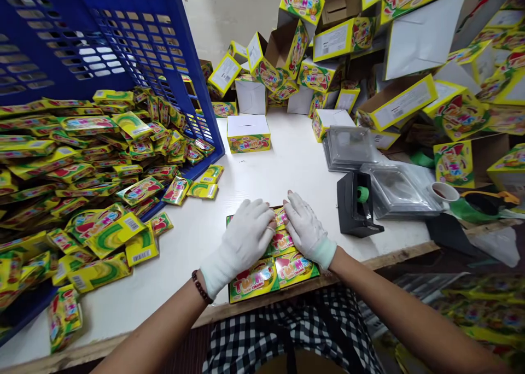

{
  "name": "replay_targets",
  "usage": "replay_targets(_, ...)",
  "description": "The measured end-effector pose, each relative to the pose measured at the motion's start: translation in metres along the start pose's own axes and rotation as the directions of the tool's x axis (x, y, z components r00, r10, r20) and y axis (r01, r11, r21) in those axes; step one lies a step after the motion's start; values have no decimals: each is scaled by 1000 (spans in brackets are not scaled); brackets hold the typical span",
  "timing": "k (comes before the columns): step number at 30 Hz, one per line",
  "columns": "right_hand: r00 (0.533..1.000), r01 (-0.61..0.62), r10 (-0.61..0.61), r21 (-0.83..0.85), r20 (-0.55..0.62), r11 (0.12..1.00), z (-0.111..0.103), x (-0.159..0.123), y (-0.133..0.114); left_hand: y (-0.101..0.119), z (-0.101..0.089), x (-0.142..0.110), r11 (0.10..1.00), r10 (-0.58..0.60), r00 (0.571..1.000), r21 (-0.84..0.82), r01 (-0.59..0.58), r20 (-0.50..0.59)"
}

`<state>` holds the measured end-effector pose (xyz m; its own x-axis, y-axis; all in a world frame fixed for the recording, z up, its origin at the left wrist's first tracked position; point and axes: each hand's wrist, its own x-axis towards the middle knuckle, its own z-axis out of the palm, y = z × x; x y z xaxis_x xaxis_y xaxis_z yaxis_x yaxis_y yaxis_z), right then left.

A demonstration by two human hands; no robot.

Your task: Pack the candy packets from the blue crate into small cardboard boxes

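Both my hands wear white gloves and lie palm down on a flat block of yellow-green candy packets [274, 275] at the near edge of the white table [287, 171]. My left hand [241, 241] covers the block's left half, fingers together and pressing flat. On the right half rests my right hand [307, 231], its fingers stretched forward. The fingertips of the two hands almost meet over the packets. A bead bracelet [202, 287] circles my left wrist.
A tipped blue crate [123, 40] spills loose packets [102, 171] across the left. Open yellow cartons [328, 40] pile up behind; one carton [248, 134] stands alone. Clear plastic trays [348, 147], a black tape dispenser [356, 204] and a cup [443, 192] sit to the right.
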<state>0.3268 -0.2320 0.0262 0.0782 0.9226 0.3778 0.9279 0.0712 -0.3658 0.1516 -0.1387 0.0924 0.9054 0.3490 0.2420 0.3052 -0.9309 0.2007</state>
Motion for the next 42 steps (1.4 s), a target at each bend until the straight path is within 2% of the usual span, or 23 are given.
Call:
replay_targets(2,994,-31,41,92,-99,995,0,-5,1,10,3,12,995,93,992,20,-95,83)
replay_targets(5,967,-128,175,236,-187,963,0,-15,11,20,17,20,984,169,980,43,-174,110)
replay_targets(9,935,-243,305,302,-180,922,-5,-27,27,22,32,20,983,172,976,48,-179,130)
replay_targets(12,930,-272,329,299,-162,915,-14,-32,25,24,37,19,988,153,980,-12,-153,125)
replay_targets(15,950,-200,254,268,-182,942,-20,-33,11,24,36,12,973,150,989,-180,-146,8)
replay_targets(16,962,-156,207,263,-177,952,-19,-33,6,21,36,7,964,118,990,-232,-132,-73)
replay_targets(18,990,-65,94,258,-104,964,-13,-32,-4,7,31,-10,962,-23,974,-270,-40,-225)
replay_targets(19,998,-29,40,251,-39,968,-7,-32,-9,-4,26,-22,967,-123,959,-249,58,-254)
replay_targets(21,993,5,-29,210,111,978,4,-31,-17,-32,12,-56,926,-376,910,-107,363,-174)
replay_targets(22,984,3,-34,179,172,984,9,-30,-20,-48,3,-76,859,-509,854,-1,512,-111)
replay_targets(23,977,-6,-26,149,214,989,14,-30,-22,-63,-7,-96,753,-645,762,124,646,-54)
replay_targets(24,971,-17,-13,125,238,992,17,-30,-23,-79,-16,-116,662,-730,682,193,724,-52)
replay_targets(26,968,-35,10,96,251,995,22,-30,-22,-107,-29,-151,523,-822,562,267,809,-94)
replay_targets(28,973,-33,10,97,229,995,24,-31,-17,-128,-34,-173,420,-867,473,283,862,-157)
replay_targets(31,985,0,-24,137,172,991,25,-32,-9,-148,-30,-180,342,-893,380,184,921,-241)
replay_targets(33,989,15,-39,165,145,986,24,-32,-7,-156,-26,-174,359,-891,369,84,929,-264)
replay_targets(38,998,-17,2,217,71,976,6,-32,-9,-164,-28,-162,473,-864,421,-160,866,-277)
replay_targets(40,1000,-30,31,245,-1,969,-6,-31,-14,-158,-32,-159,504,-854,420,-288,814,-306)
replay_targets(42,997,-35,56,298,-60,954,-16,-27,-24,-138,-35,-151,522,-849,414,-401,753,-329)
